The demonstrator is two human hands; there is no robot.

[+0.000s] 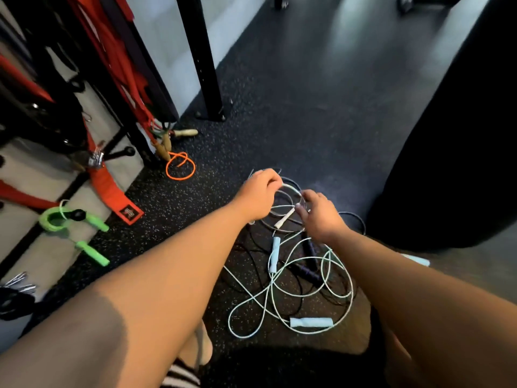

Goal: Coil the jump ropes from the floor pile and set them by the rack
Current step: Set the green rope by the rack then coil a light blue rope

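Left hand [258, 193] grips the white rope coil [288, 189], right hand [321, 215] pinches its opposite side; rack [205, 74] lies up-left, nearer the left hand.

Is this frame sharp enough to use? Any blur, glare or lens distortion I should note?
Head view: wide-angle distortion tilts the black post; motion blur softens the left hand, right hand and the white-handled rope they hold; pale glare streaks the floor at top; the light blue rope reads fairly crisp; the dark bag at right sinks into shadow.
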